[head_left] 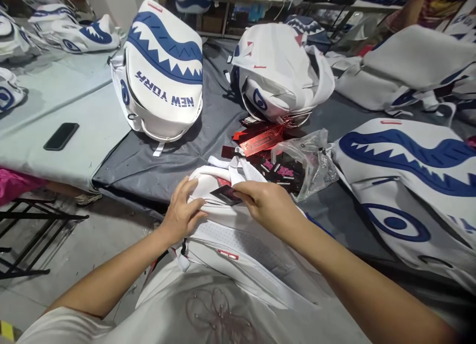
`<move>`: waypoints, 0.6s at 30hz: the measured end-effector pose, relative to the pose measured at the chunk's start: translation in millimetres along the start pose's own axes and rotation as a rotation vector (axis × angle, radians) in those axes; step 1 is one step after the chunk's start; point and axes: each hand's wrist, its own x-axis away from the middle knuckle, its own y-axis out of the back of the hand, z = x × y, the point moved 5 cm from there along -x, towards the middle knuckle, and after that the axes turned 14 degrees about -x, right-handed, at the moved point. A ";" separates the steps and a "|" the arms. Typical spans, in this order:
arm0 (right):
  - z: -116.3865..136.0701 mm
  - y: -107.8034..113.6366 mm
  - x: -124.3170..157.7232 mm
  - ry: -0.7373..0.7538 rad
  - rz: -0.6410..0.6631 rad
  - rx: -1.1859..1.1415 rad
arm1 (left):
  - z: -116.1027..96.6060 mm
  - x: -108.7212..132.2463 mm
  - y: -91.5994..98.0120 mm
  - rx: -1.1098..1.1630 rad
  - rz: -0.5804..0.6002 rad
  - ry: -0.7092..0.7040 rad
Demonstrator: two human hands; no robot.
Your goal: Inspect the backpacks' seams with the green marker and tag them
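A white backpack (pixel 247 230) leans against my body at the table's edge, its perforated straps facing me. My left hand (pixel 183 210) grips its top left side near the carry handle, thumb toward me and fingers curled over the far side. Between the thumb and fingers of my right hand (pixel 262 200) is a black hang tag (pixel 226 194), held over the top of the backpack by the handle. Just beyond lie a pile of red and black tags (pixel 260 141) and a clear plastic bag (pixel 312 160) with black and pink pieces.
A backpack lettered NEW YORK (pixel 165 71) stands at the back left, another white backpack (pixel 280 71) beyond the tags. More backpacks (pixel 405 185) fill the right side. A phone (pixel 61 136) lies on the pale table (pixel 44 106). A folding stool (pixel 29 230) is on the floor.
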 end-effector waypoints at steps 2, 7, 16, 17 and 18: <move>5.2 -15.1 -10.4 -0.070 0.175 0.149 | -0.6 9.1 -2.8 0.058 -0.101 -0.013; 17.3 -25.9 -20.2 -0.103 0.358 0.340 | 2.7 13.2 -6.7 0.100 -0.167 -0.020; 9.9 -54.8 -24.4 -0.091 0.528 0.410 | 6.8 17.3 -8.9 0.141 -0.174 -0.003; 9.6 -61.1 -27.7 -0.074 0.550 0.404 | 7.3 18.6 -8.2 0.149 -0.179 0.003; 9.3 -66.5 -30.6 -0.067 0.571 0.405 | 9.0 20.7 -7.6 0.155 -0.185 0.030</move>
